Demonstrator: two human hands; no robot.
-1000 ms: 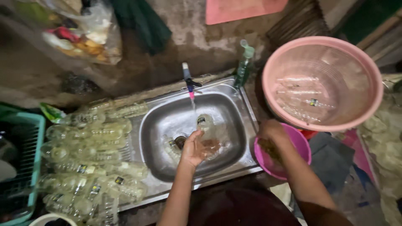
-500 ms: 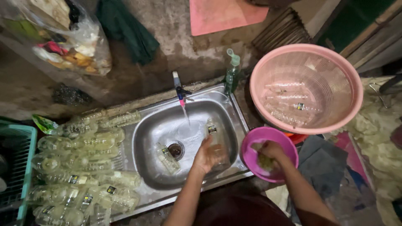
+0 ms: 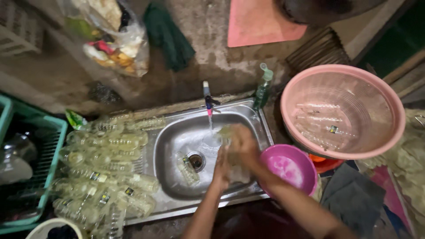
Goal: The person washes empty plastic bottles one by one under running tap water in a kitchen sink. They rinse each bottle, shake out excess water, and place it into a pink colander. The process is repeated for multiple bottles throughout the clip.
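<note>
1. Steel sink (image 3: 177,177), single basin set in the worktop. Tap (image 3: 206,98) at the back rim is running, stream drops into the basin just left of my hands.
2. Pink ribbed basket (image 3: 343,110), right of the sink, sitting high and tilted toward me. A few clear bottles lie inside it.
3. Pile of clear glass bottles (image 3: 104,172) on the drainboard left of the basin, lying on their sides, stacked several deep, most with small labels.
4. Green crate (image 3: 42,177) at far left, touching the edge of the bottle pile.
5. Clear plastic bag (image 3: 115,37) of mixed stuff hanging on the wall top left; dark green cloth (image 3: 168,35) hangs just right of it.
6. Magenta bowl (image 3: 290,166), just right of the sink rim, below the pink basket. My right forearm passes over its near edge.
7. Green dish-soap bottle (image 3: 262,90), upright at the back right corner of the sink.
8. My right hand (image 3: 243,144), over the right half of the basin, fingers curled around a clear bottle (image 3: 226,132) that's near the stream. Motion blur, so can't tell how tight the grip is.
9. My left hand (image 3: 221,170), just below and touching the right one, fingers bent in toward the same bottle. Can't tell if they actually clamp it.
10. One loose bottle (image 3: 187,170) lies in the basin bottom, beside the drain (image 3: 196,160).
</note>
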